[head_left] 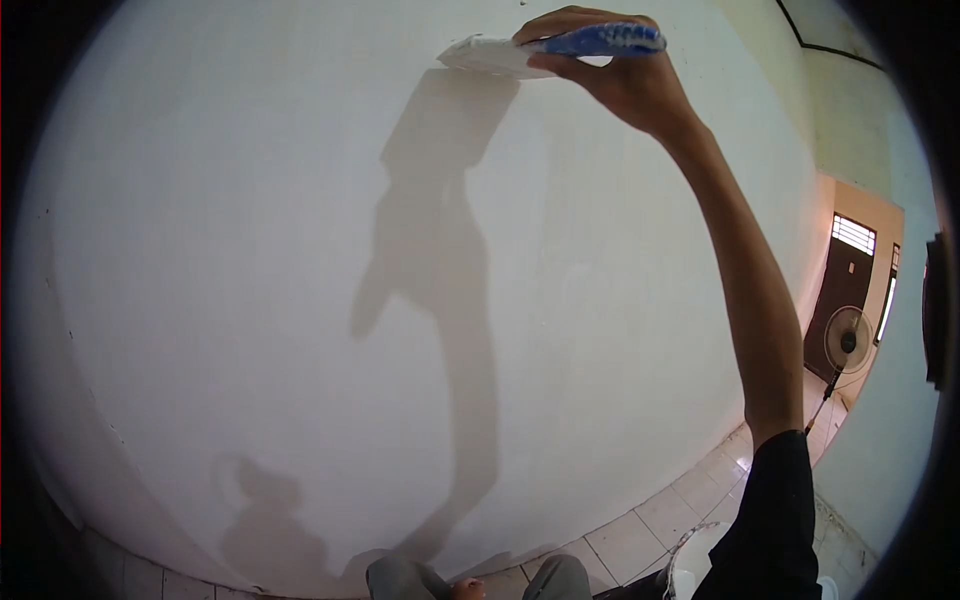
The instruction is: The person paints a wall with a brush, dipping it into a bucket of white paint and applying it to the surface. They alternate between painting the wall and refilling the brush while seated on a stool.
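My right hand (610, 70) is raised high and closed around a wide paintbrush (605, 40) with a blue, white-spattered handle. The brush head (490, 55), coated in white, points left and its tip touches the upper part of the white wall (250, 250). The shadow of the arm and brush falls down the wall below. No left hand can be recognised. A small patch of skin shows low between my knees, too cut off to tell what it is.
A white bucket (685, 560) stands on the tiled floor (640, 530) by my right sleeve, partly hidden. My knees (400, 580) are close to the wall's foot. Off to the right are a standing fan (848, 340), a dark door (838, 285) and another wall.
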`<state>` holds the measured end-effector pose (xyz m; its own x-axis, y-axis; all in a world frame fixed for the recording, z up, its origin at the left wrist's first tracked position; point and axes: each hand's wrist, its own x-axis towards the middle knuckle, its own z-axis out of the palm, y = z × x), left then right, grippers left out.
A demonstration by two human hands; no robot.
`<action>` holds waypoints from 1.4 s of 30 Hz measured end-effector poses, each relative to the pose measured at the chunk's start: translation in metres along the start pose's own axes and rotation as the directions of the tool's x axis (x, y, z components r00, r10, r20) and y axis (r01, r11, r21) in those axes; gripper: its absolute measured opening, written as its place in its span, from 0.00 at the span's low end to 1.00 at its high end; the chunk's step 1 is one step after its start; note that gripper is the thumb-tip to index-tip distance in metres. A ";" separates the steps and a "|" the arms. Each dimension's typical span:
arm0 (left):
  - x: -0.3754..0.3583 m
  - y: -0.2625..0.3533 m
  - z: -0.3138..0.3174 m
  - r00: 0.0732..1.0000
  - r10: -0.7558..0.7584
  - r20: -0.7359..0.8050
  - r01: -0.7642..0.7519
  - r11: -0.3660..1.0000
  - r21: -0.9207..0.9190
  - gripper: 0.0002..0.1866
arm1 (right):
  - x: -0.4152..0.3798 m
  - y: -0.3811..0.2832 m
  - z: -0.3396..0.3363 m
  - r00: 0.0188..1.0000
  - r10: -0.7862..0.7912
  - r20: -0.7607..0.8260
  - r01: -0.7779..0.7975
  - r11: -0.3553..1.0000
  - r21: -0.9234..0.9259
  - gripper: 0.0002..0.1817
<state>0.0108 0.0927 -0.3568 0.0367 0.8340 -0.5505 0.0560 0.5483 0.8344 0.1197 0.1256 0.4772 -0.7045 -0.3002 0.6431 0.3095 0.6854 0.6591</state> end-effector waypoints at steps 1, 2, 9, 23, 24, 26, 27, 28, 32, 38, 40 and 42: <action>0.000 0.001 0.000 1.000 0.000 -0.001 0.000 1.000 0.006 0.11 | -0.006 -0.012 0.008 0.988 0.153 0.000 -0.153 0.988 -0.023 0.10; -0.002 0.002 -0.001 1.000 -0.001 0.000 0.001 1.000 0.014 0.12 | -0.012 -0.003 0.013 0.997 0.080 0.001 -0.080 0.996 -0.044 0.09; -0.004 -0.004 -0.001 1.000 0.008 0.009 -0.009 0.998 0.056 0.13 | -0.110 -0.093 0.071 0.963 -0.138 0.232 0.191 0.955 -0.226 0.14; -0.012 -0.009 0.008 0.995 0.095 0.020 -0.097 0.953 0.286 0.13 | -0.123 -0.040 0.030 0.998 0.047 -0.047 -0.060 0.949 -0.310 0.15; -0.012 -0.009 0.009 0.985 0.174 -0.025 -0.155 0.927 0.341 0.13 | -0.127 -0.040 0.035 0.995 0.072 -0.073 -0.091 0.948 -0.304 0.14; -0.013 -0.013 0.013 0.971 0.231 -0.067 -0.191 0.910 0.369 0.13 | -0.145 -0.049 0.049 0.992 0.093 -0.083 -0.112 0.955 -0.273 0.13; -0.016 -0.007 0.013 0.976 0.208 -0.070 -0.172 0.924 0.342 0.13 | -0.157 -0.059 0.059 0.992 0.115 -0.050 -0.125 0.945 -0.303 0.14; -0.019 -0.006 0.012 0.980 0.186 -0.072 -0.154 0.935 0.319 0.13 | -0.171 -0.072 0.068 0.990 0.139 -0.019 -0.138 0.932 -0.336 0.14; 0.007 -0.029 0.013 0.988 0.139 -0.062 -0.098 0.895 0.435 0.19 | -0.265 -0.159 0.121 0.975 0.084 0.208 0.017 0.897 -0.442 0.10; 0.005 -0.023 0.013 0.997 0.048 -0.056 -0.023 0.919 0.393 0.19 | -0.366 -0.277 0.127 0.787 0.022 0.617 -0.043 0.999 0.019 0.13; -0.016 -0.002 0.012 1.000 -0.002 -0.004 0.004 0.920 0.391 0.19 | -0.363 -0.277 0.124 0.747 0.027 0.664 -0.132 0.985 0.109 0.15; 0.008 -0.037 0.019 0.998 0.058 -0.013 -0.047 0.912 0.409 0.19 | -0.358 -0.261 0.122 0.733 0.044 0.679 -0.146 0.985 0.094 0.18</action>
<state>0.0278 0.0782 -0.3923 0.0268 0.8650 -0.5011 0.4569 0.4352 0.7758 0.2132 0.1351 0.0274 -0.9362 0.2604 0.2359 0.3480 0.7809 0.5187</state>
